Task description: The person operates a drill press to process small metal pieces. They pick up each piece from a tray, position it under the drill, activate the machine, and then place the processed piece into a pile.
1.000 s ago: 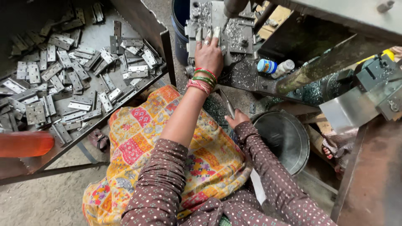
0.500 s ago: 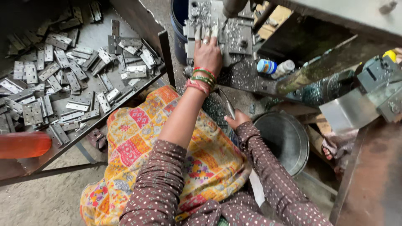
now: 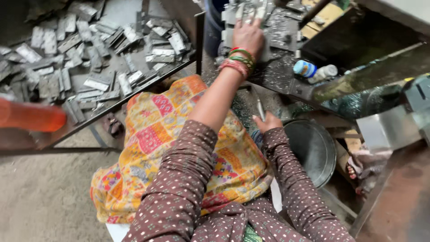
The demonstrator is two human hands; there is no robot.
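Tray: left of the press bed point(image 3: 277, 31), heaped with flat grey metal plates point(image 3: 96, 83).
Left hand point(image 3: 247, 36): my fingers spread flat on the press bed's metal pieces, gripping nothing.
Right hand point(image 3: 267, 122): below the bed, my fingers pinch a thin metal rod point(image 3: 260, 109).
Steel pan point(image 3: 313, 150): just right of that hand.

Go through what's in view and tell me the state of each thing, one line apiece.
left hand: stretched forward, fingers spread flat on a metal plate
metal plate: lying on the press bed
right hand: low, closed around a thin metal rod
thin metal rod: upright, tip above the fist
metal pieces: loose heap on the left tray
round pan: looks empty
small bottle: lying on its side
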